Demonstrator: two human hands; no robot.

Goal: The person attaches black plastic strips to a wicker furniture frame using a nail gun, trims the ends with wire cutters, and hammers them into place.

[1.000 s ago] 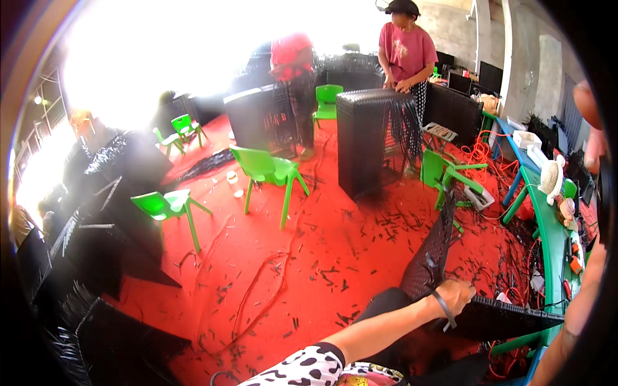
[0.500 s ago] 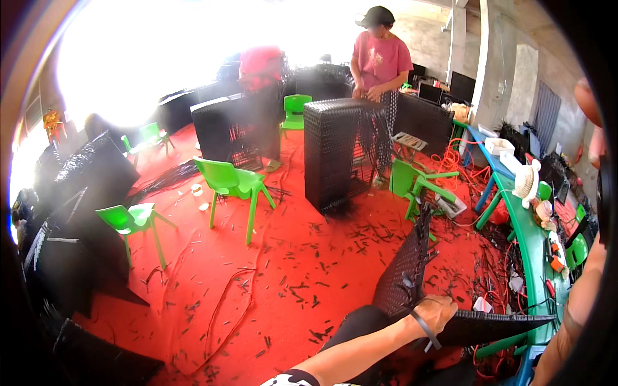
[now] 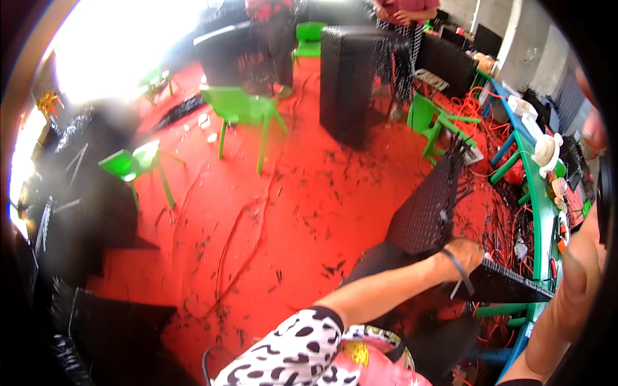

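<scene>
My left hand [image 3: 465,252] grips the edge of a black woven wicker panel [image 3: 421,215] at its corner, close to my dark-clad knee. A dark strip circles that wrist. One side of the wickerwork rises to the far right with loose strands at its end; another black side [image 3: 508,283] stretches right toward a green table. Part of the left hand's fingers is hidden by the angle and blur. My right hand [image 3: 582,264] is raised close to the camera at the right edge, cut off by the rim; whether it holds anything does not show.
Black strand scraps litter the red floor covering [image 3: 309,212]. Green chairs [image 3: 238,109] stand ahead. A tall black wicker piece [image 3: 347,83] is near a standing person [image 3: 409,16]. Tools lie on the long green table [image 3: 539,212]. Dark wicker pieces [image 3: 122,321] line the left.
The view has tipped downward, so the room sits higher and my patterned left sleeve shows more. My left hand stays on the panel. More of my right forearm is visible.
</scene>
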